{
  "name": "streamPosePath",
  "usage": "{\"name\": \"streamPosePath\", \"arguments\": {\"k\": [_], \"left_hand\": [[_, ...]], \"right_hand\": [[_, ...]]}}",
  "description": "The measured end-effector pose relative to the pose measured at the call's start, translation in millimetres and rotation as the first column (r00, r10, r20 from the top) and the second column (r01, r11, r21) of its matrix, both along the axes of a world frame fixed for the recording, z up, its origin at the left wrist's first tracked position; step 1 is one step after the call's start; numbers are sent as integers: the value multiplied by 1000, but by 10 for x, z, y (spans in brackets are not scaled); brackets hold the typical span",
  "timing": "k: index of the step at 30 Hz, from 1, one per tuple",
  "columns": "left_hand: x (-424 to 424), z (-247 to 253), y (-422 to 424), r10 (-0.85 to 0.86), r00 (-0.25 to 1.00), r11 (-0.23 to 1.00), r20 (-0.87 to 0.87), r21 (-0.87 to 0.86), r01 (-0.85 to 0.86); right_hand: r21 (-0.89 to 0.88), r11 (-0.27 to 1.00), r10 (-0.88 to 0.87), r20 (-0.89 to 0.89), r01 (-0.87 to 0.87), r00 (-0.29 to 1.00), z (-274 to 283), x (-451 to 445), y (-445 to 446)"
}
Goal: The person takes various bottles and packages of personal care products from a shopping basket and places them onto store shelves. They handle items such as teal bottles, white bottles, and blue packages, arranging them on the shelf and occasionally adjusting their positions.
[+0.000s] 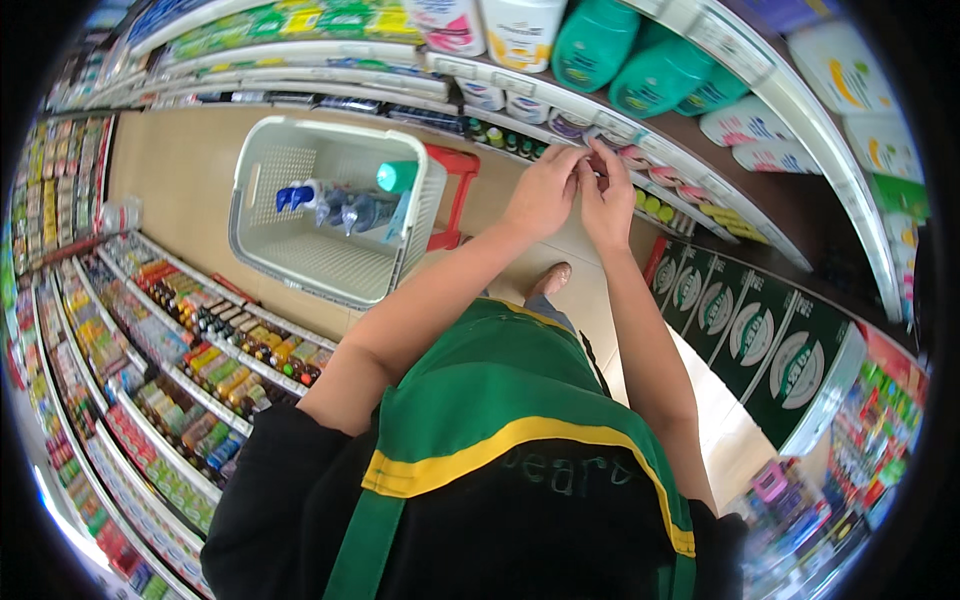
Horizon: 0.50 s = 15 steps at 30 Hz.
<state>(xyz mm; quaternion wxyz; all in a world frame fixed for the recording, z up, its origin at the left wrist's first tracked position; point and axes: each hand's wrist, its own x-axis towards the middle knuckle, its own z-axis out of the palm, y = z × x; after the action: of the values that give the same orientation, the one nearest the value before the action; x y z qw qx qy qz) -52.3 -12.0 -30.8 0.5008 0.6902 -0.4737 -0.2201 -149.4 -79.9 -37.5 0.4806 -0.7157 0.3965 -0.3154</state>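
My left hand (544,191) and my right hand (606,199) meet at the fingertips in front of the shelf's price-label strip (547,96). Their curled fingers hide whether something small is held between them. Behind and above the hands, white pump-type or shampoo bottles (523,34) and teal bottles (595,45) line the upper shelf. Lower down, tubs with coloured labels (570,124) sit partly behind my fingers. Left of my forearms is a pale grey plastic basket (322,277). Inside it lie clear bottles with blue tops (296,196) and a teal-capped item (396,176).
A red frame (456,199) stands against the basket's right side. Dark green cartons (750,330) with round emblems stack close by my right arm. Packed shelves of bottled goods (232,352) run along the left. My shoe (553,279) shows on the tiled floor (172,165).
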Motion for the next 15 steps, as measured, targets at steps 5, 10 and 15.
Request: {"name": "streamPosePath", "arguments": {"k": [5, 10, 15], "left_hand": [[225, 24, 387, 126, 992, 992, -3, -25, -126], [652, 49, 890, 237, 971, 969, 15, 66, -237], [1000, 45, 1391, 365, 929, 922, 61, 115, -370]], "right_hand": [[-36, 987, 157, 15, -157, 987, -40, 328, 269], [-31, 937, 349, 62, -347, 935, -19, 777, 626], [12, 865, 501, -4, -501, 865, 4, 1303, 1008]]}}
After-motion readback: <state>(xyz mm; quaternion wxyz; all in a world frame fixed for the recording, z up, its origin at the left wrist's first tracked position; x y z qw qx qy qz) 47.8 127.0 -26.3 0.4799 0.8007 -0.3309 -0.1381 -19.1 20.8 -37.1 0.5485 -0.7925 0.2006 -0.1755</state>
